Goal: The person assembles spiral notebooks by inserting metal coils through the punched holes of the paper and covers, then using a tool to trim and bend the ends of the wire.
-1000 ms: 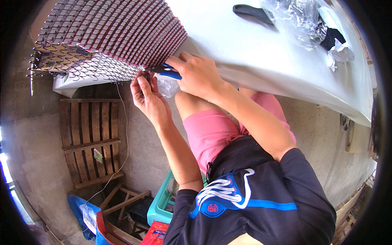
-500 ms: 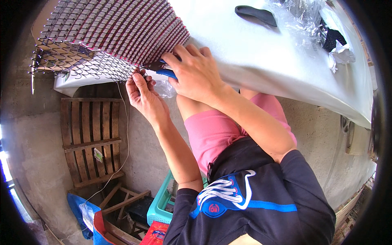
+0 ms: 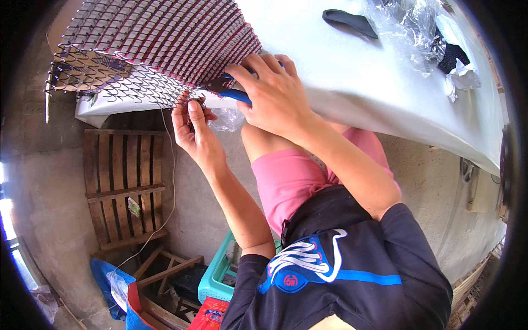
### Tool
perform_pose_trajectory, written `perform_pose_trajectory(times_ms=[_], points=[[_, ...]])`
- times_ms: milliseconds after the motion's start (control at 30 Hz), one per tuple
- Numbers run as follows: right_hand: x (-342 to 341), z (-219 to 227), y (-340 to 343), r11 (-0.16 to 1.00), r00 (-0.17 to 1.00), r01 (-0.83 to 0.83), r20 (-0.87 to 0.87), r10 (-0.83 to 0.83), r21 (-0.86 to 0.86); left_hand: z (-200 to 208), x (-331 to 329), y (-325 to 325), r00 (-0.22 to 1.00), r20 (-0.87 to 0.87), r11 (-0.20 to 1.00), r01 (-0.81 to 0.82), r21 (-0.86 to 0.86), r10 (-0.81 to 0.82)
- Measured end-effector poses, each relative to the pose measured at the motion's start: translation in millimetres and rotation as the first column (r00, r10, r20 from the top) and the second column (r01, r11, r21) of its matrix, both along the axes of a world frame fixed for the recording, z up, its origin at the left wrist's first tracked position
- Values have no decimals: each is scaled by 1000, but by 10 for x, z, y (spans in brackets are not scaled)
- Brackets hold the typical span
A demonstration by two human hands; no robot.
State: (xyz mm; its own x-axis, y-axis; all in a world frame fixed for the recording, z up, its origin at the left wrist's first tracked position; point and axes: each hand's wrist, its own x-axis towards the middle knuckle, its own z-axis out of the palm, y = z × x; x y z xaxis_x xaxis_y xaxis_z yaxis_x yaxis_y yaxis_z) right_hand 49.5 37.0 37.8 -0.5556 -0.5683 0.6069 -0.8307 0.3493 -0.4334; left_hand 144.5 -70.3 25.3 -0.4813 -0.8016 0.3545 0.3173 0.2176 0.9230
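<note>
A panel of dark wire mesh woven with white and dark-red strips lies over the table edge at upper left, its near-left part bare wire loops. My right hand is closed around blue-handled pliers. Their dark jaws point left to the panel's near edge; whether they grip a wire, I cannot make out. Just below that edge, my left hand is closed, thumb against fingers, on a small dark-brown bundle that looks like wire pieces. The fingers partly hide it.
The white-covered table carries a black curved pad and crumpled clear plastic at far right. Below left are a wooden pallet against the wall, a thin white cord, a turquoise plastic stool and a red box.
My right hand and the pliers have shifted slightly right, so more of the jaws shows. My left hand has dropped a little from the panel's edge. The whole view has shifted slightly.
</note>
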Motion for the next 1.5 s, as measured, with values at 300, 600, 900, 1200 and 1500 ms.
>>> perform_pose_trajectory(times_ms=[300, 600, 900, 1200, 1500], points=[[-4, 26, 18, 1000, 998, 4, -61, -2, 31, -16, 59, -98, 996, -16, 996, 88, 13, -88], [-15, -79, -108, 991, 980, -110, 175, 94, 82, -41, -11, -81, 996, -79, 998, 53, 38, -49], [-17, 55, 55, 999, 1000, -31, -8, 30, -40, 105, 61, -36, 1000, 10, 999, -17, -49, 17], [-41, 22, -112, 998, 998, -60, -34, 60, -6, 141, 64, -87, 997, 73, 996, 11, -90, -4], [-15, 86, 14, 996, 993, -89, 79, 89, -6, 101, 20, -54, 995, -9, 994, -100, -34, 100]])
